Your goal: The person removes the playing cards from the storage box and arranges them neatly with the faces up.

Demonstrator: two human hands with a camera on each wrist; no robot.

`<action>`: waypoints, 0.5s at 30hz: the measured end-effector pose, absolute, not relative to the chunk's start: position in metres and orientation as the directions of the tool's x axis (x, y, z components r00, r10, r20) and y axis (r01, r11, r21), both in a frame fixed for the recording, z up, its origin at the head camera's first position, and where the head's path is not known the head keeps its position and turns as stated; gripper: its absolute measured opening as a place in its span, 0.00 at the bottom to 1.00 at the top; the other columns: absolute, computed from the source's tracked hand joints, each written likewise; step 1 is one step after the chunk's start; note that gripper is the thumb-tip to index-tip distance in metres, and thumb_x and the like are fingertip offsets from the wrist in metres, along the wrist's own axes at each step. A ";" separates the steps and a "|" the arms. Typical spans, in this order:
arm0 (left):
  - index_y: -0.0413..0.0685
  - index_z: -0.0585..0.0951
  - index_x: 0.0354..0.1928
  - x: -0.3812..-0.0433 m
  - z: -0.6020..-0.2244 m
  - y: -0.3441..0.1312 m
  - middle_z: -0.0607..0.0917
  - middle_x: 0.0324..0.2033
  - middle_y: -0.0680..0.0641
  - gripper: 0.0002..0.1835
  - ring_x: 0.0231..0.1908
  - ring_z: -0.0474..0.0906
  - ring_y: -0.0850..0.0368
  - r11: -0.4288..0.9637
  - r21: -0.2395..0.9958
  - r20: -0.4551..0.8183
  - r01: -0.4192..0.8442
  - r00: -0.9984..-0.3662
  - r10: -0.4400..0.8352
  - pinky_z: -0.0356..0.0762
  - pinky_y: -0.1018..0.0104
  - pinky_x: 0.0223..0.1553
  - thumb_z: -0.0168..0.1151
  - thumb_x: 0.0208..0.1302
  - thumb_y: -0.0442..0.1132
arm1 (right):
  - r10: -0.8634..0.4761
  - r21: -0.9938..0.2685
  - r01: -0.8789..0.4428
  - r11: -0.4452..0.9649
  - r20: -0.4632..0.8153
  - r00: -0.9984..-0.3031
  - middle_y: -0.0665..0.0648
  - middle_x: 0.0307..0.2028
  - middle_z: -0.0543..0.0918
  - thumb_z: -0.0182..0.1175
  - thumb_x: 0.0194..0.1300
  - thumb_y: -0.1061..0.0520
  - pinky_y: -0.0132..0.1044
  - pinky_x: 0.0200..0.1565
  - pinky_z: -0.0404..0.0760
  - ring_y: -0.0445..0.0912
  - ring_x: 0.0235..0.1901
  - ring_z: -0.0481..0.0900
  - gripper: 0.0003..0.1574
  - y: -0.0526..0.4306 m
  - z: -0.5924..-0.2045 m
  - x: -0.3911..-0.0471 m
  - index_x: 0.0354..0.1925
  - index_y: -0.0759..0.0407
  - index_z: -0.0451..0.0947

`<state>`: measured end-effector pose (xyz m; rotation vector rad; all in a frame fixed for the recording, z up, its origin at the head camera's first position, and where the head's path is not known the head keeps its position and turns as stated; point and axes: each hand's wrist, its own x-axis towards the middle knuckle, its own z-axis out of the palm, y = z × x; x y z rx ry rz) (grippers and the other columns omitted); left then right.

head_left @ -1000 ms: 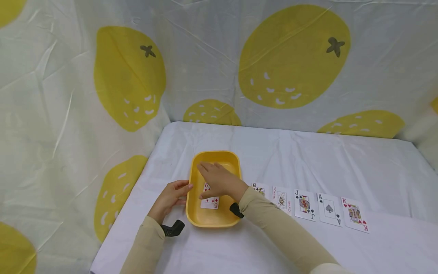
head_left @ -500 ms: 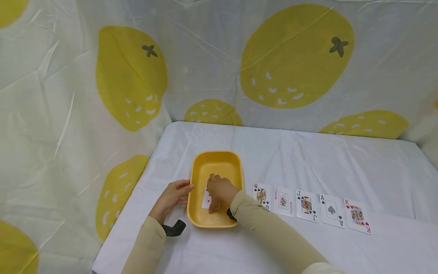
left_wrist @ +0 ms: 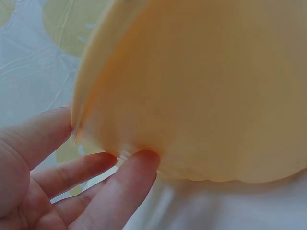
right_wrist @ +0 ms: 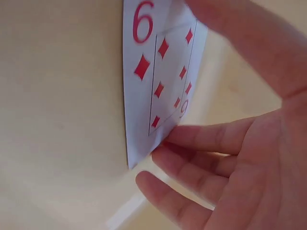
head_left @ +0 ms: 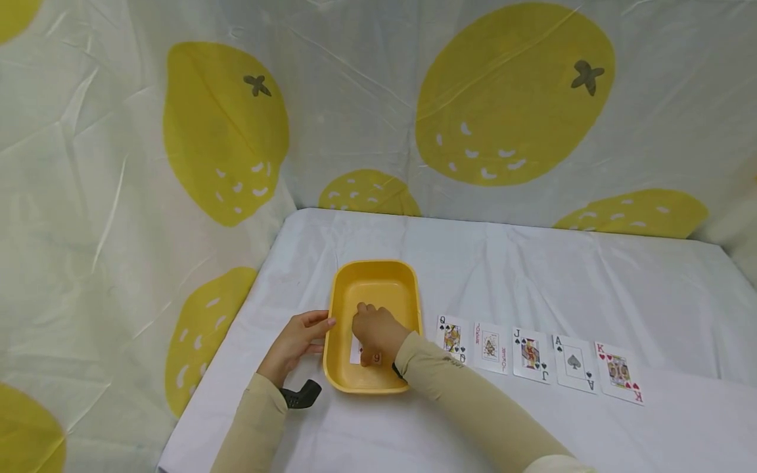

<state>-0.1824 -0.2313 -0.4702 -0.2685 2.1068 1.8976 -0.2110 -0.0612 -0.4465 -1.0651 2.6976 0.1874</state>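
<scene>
In the head view, my left hand [head_left: 296, 340] holds the left side of a yellow plastic tray [head_left: 384, 292]. Its thumb is at the rim, and its fingers [left_wrist: 136, 179] touch the outer wall in the left wrist view. My right hand [head_left: 380, 332] reaches down inside the tray over a playing card [head_left: 355, 351], covering much of it. The right wrist view shows this card as the six of diamonds [right_wrist: 165, 72], face up, with the thumb at one end and fingertips [right_wrist: 165, 155] at the opposite end, pinching it.
Right of the tray lies a row of face-up cards: queen [head_left: 452, 338], joker [head_left: 489, 347], jack [head_left: 530, 355], ace of spades [head_left: 573, 362] and king of hearts [head_left: 619, 371]. A white cloth [head_left: 473, 276] covers the table; a lemon-print sheet [head_left: 355, 98] hangs behind.
My right hand has come down from above the tray onto the card, its spread thumb and fingers drawing in around the card's ends. My left hand stays on the tray's side.
</scene>
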 end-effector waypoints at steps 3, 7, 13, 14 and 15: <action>0.36 0.73 0.54 -0.184 -0.475 -0.232 0.78 0.47 0.40 0.25 0.37 0.79 0.52 0.130 0.936 -0.334 -0.327 -0.942 0.041 0.80 0.59 0.32 0.61 0.58 0.44 | -0.666 0.029 -0.693 0.720 -0.249 -0.703 0.54 0.35 0.68 0.74 0.33 0.41 0.36 0.34 0.74 0.45 0.34 0.69 0.34 -0.062 -0.446 -0.210 0.36 0.58 0.75; 0.37 0.73 0.54 -0.184 -0.475 -0.232 0.78 0.47 0.40 0.26 0.36 0.80 0.51 0.140 0.932 -0.342 -0.334 -0.939 0.036 0.80 0.59 0.33 0.62 0.57 0.45 | -0.663 0.015 -0.684 0.729 -0.236 -0.711 0.53 0.32 0.67 0.74 0.31 0.41 0.36 0.33 0.74 0.44 0.33 0.68 0.37 -0.061 -0.445 -0.209 0.38 0.59 0.73; 0.36 0.73 0.54 -0.183 -0.475 -0.233 0.78 0.46 0.40 0.26 0.36 0.80 0.49 0.138 0.937 -0.331 -0.321 -0.942 0.056 0.80 0.59 0.33 0.62 0.57 0.45 | -0.675 -0.101 -0.671 0.735 -0.205 -0.709 0.55 0.34 0.68 0.76 0.32 0.50 0.34 0.30 0.74 0.46 0.34 0.67 0.41 -0.059 -0.446 -0.207 0.46 0.54 0.68; 0.36 0.73 0.54 -0.184 -0.475 -0.233 0.78 0.46 0.40 0.26 0.36 0.80 0.49 0.137 0.939 -0.327 -0.316 -0.943 0.061 0.80 0.59 0.33 0.61 0.58 0.44 | -0.677 -0.124 -0.667 0.735 -0.204 -0.707 0.55 0.35 0.68 0.76 0.32 0.51 0.33 0.29 0.74 0.46 0.34 0.67 0.41 -0.059 -0.447 -0.207 0.47 0.52 0.68; 0.35 0.72 0.55 -0.183 -0.475 -0.233 0.78 0.46 0.39 0.26 0.36 0.80 0.49 0.135 0.941 -0.322 -0.311 -0.945 0.066 0.80 0.59 0.33 0.61 0.58 0.44 | -0.678 -0.146 -0.663 0.735 -0.203 -0.707 0.56 0.36 0.68 0.76 0.32 0.53 0.33 0.28 0.74 0.47 0.35 0.67 0.41 -0.058 -0.447 -0.207 0.47 0.49 0.69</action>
